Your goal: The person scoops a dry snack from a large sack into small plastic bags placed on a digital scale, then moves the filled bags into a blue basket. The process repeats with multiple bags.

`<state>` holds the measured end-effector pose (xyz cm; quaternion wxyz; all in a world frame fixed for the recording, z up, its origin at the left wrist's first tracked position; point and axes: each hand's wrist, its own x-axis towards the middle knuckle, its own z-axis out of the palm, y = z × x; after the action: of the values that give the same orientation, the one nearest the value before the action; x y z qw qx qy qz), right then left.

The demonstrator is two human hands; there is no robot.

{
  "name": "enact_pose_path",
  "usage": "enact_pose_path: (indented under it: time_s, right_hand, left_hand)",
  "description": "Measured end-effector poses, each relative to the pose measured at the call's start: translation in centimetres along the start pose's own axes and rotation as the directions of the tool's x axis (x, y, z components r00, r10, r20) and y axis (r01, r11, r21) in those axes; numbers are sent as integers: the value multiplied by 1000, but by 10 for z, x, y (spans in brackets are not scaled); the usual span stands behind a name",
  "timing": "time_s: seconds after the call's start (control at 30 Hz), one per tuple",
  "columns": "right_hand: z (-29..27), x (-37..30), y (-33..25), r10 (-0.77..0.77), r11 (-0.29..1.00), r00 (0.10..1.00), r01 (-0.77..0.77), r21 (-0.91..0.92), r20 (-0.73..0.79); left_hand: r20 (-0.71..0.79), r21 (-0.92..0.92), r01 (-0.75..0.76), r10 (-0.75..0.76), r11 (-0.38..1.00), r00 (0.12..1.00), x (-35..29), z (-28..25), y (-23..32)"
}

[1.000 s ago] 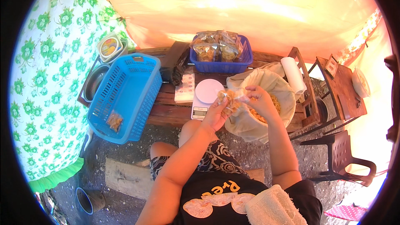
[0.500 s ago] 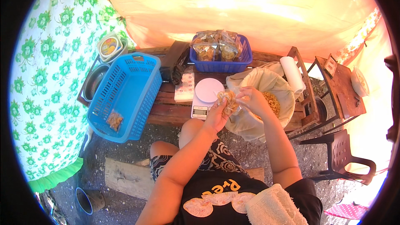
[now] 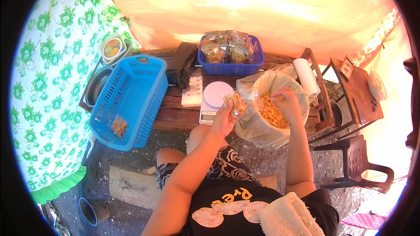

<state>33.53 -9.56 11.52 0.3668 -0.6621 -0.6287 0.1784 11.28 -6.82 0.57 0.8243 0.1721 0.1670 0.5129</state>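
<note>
My left hand [image 3: 224, 121] is closed around a clear plastic bag of yellow chips [image 3: 237, 105], its mouth pointing to the right. The bag is beside a white kitchen scale [image 3: 213, 95]. Over a cloth-lined basin [image 3: 258, 136], my right hand [image 3: 288, 105] has its fingers pinched together; what sits between them is too small to tell. Loose yellow chips [image 3: 273, 116] fill the bottom of the basin, partly covered by that hand. Left of the scale lies a stack of flat packaging [image 3: 192, 92].
A blue basket [image 3: 146, 74] at left holds one small filled bag [image 3: 119, 126]. Several filled bags [image 3: 215, 52] stand in a dark blue basket [image 3: 251, 69] at the back. A white roll [image 3: 306, 78], a side table [image 3: 365, 100] and a plastic chair [image 3: 356, 161] are at right.
My right hand has left the bag and moved right over the chips, uncovering more of them. The left hand still holds the bag and has shifted slightly left.
</note>
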Motion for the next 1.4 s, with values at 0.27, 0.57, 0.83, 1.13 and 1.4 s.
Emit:
enact_pose_path:
  time_s: [0.27,0.57,0.83,1.13,1.4]
  right_hand:
    - [53,10,-22,-84,988,954,42,149,288]
    - [70,19,-29,-97,993,971,81,80,220]
    - [56,14,-43,-103,993,948,82,82,300]
    - [44,8,-47,-259,966,898,237,106,355]
    - [-4,12,-20,-141,983,990,138,118,15]
  left_hand:
    - [0,-21,25,-26,999,1000,-4,-1,0]
    - [-31,-65,26,-28,998,999,-6,-3,3]
    - [-3,-47,25,-25,999,1000,-6,-6,0]
    - [0,-56,68,-68,996,998,-12,-3,0]
    - [47,-120,16,-10,993,999,-6,-22,8]
